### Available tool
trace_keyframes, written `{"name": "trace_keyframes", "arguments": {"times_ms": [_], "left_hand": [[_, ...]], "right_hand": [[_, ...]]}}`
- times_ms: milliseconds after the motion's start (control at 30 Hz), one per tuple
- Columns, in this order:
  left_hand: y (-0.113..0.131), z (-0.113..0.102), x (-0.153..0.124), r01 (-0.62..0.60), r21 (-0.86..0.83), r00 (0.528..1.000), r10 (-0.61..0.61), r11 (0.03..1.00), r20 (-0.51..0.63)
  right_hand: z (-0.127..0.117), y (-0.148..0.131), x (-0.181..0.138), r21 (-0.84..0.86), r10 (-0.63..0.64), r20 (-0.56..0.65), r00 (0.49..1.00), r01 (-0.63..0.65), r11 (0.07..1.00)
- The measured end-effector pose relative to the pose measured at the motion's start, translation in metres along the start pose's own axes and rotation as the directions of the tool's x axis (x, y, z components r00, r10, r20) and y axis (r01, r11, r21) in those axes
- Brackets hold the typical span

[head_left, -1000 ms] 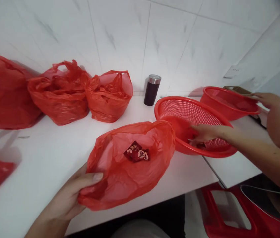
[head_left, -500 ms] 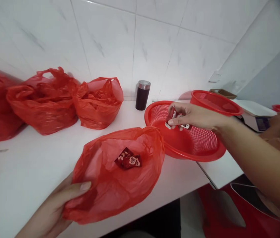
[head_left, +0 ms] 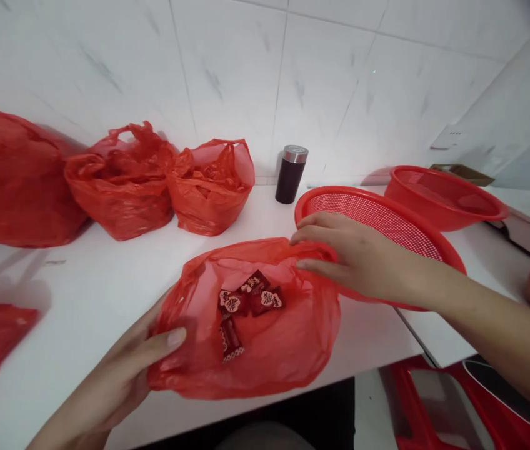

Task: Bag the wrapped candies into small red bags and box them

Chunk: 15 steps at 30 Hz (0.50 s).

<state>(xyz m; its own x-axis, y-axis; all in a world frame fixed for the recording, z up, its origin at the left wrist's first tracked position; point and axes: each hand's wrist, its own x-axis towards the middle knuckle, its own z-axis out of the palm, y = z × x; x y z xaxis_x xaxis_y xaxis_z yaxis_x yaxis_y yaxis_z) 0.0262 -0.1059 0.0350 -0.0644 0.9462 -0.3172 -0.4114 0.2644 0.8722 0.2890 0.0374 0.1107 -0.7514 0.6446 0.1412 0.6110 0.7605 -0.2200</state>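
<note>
Red plastic bag (head_left: 288, 359) held mouth-up above the front part of the white desk (head_left: 105, 281); whether resting on it, impossible to tell. Only partly loaded, judging by the slack: four dark red wrapped packets (head_left: 258, 301) already inside, plenty of room left. At the bag's left rim, left hand (head_left: 127, 369) with fingers closed on the plastic. Over its far right rim, right hand (head_left: 363, 256) with fingers parted and no packet visible between them. Just right of the bag, perforated red basket (head_left: 387, 219), partly hidden by that hand, remaining contents unclear. Behind the bag, dark tumbler (head_left: 289, 178); behind and left of it, three fuller-looking red bags (head_left: 122, 203), apparently further along.
</note>
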Motion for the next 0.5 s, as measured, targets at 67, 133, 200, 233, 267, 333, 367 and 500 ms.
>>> {"name": "trace_keyframes", "arguments": {"times_ms": [67, 133, 200, 233, 267, 333, 367, 500], "left_hand": [[0.002, -0.005, -0.004, -0.020, -0.001, 0.997, 0.019, 1.000, -0.079], [0.002, -0.012, -0.007, -0.017, 0.010, 0.987, 0.018, 1.000, -0.162], [0.000, -0.020, -0.009, 0.007, 0.049, 0.976, 0.004, 0.999, -0.218], [-0.001, -0.024, -0.010, 0.022, 0.077, 0.971, -0.003, 0.997, -0.238], [-0.002, -0.027, -0.011, 0.033, 0.104, 0.967, -0.005, 0.994, -0.254], [-0.004, -0.032, -0.012, 0.032, 0.149, 0.957, 0.013, 0.988, -0.289], [-0.005, -0.034, -0.012, 0.021, 0.167, 0.951, 0.032, 0.986, -0.306], [-0.007, -0.042, -0.009, 0.006, 0.213, 0.936, 0.069, 0.977, -0.345]], "right_hand": [[0.001, 0.013, -0.018, -0.012, 0.091, 0.012, 0.996, -0.090, 0.996], [0.005, 0.024, -0.038, 0.005, 0.175, 0.082, 0.981, -0.176, 0.984], [0.010, 0.035, -0.057, 0.045, 0.191, 0.213, 0.958, -0.205, 0.978], [0.012, 0.040, -0.064, 0.064, 0.179, 0.268, 0.947, -0.203, 0.977], [0.014, 0.045, -0.070, 0.075, 0.163, 0.296, 0.941, -0.193, 0.978], [0.016, 0.056, -0.078, 0.041, 0.158, 0.268, 0.950, -0.175, 0.984], [0.018, 0.060, -0.082, -0.007, 0.168, 0.224, 0.960, -0.171, 0.985], [0.030, 0.061, -0.094, -0.214, 0.200, 0.035, 0.979, -0.189, 0.959]]}}
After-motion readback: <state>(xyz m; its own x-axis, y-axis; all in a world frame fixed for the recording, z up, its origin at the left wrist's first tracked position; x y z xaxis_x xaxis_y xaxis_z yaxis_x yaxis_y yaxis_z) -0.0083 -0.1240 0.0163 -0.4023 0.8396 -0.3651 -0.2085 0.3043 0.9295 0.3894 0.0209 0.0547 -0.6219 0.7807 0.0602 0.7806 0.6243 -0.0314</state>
